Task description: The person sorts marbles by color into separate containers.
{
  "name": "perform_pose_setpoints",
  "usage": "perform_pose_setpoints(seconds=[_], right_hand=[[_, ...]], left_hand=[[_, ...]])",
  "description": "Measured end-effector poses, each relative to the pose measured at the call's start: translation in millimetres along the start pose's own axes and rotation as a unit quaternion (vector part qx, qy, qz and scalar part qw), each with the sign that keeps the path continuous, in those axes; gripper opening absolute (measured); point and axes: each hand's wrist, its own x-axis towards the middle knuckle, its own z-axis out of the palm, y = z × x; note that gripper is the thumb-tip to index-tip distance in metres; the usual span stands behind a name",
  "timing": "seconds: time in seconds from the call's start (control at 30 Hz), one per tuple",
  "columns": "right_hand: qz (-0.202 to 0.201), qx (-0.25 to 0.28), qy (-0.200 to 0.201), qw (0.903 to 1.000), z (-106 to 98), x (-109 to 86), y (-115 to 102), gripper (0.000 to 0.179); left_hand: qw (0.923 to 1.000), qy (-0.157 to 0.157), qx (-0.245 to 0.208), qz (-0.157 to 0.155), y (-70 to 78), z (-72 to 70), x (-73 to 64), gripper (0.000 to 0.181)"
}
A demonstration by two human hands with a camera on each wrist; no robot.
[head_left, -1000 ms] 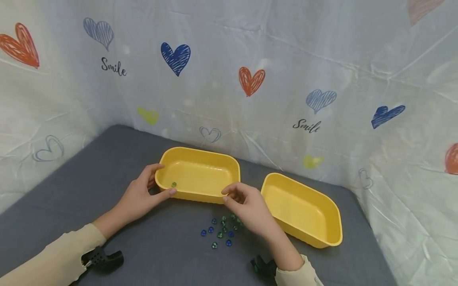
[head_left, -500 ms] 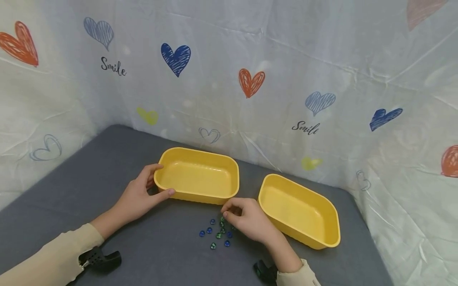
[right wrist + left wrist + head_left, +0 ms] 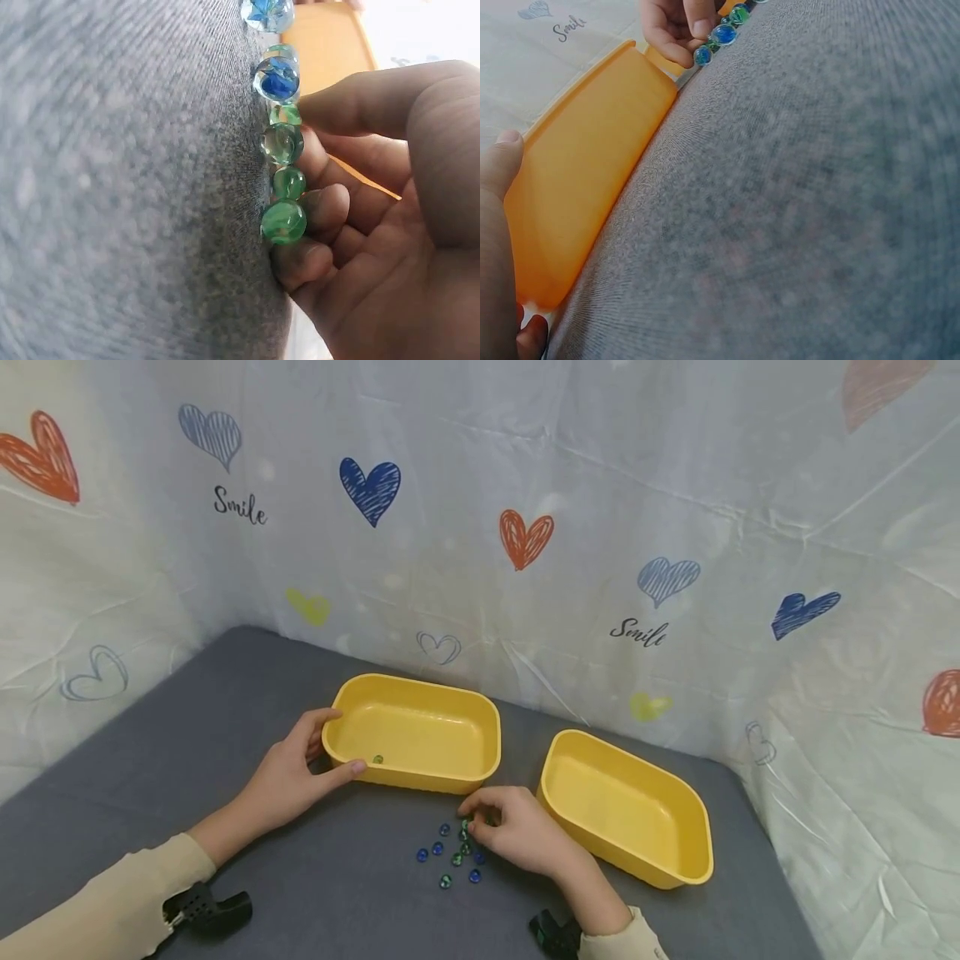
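Note:
My left hand (image 3: 288, 774) grips the left end of a yellow plastic bin (image 3: 420, 689), thumb on the near rim and fingers round the end. Inside that bin lies one green marble (image 3: 378, 759) by the near wall. In front of it, several blue and green glass marbles are scattered on the grey cloth, among them a blue marble (image 3: 422, 855). My right hand (image 3: 525, 831) is down at their far right side. In the right wrist view its thumb and forefinger close on a green marble (image 3: 285, 114), while its other fingers curl beside more green marbles (image 3: 284, 221).
A second yellow bin (image 3: 626, 810) stands at the right, angled, just beyond my right hand. The grey cloth (image 3: 337, 893) covers the table. Behind it hangs a white curtain (image 3: 450, 460) printed with hearts.
My right hand has come down from the left bin's near rim to the marbles. The marble inside the bin has shifted slightly right and nearer. My left hand keeps its grip.

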Motion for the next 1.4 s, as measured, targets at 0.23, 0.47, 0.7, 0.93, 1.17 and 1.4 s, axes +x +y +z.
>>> perform_pose_setpoints(seconds=[0.23, 0.47, 0.7, 0.93, 1.17, 1.4], right_hand=[[-0.006, -0.01, -0.014, 0.9998, 3, -0.7, 1, 0.023], [-0.006, -0.013, -0.016, 0.9998, 4, -1.7, 0, 0.023], [0.008, -0.009, -0.015, 0.9998, 4, -3.4, -1, 0.018], [0.004, -0.012, -0.011, 0.9999, 5, -1.4, -3, 0.017], [-0.001, -0.023, -0.003, 0.9997, 2, -0.8, -9, 0.017], [-0.024, -0.013, -0.001, 0.9996, -2, -2.7, -19, 0.017]], left_hand=[[1.0, 0.002, 0.001, 0.002, 0.7, 1.4, -1.2, 0.085], [1.0, 0.002, 0.002, 0.001, -1.3, 2.6, -0.6, 0.085], [1.0, -0.004, -0.004, 0.002, -1.6, 3.5, -0.1, 0.085], [1.0, -0.003, -0.005, 0.001, -2.7, 1.7, -1.7, 0.085], [1.0, -0.004, -0.002, 0.001, -1.0, 0.2, -1.7, 0.085], [1.0, -0.005, -0.002, 0.001, -1.1, 0.0, -1.0, 0.085]])
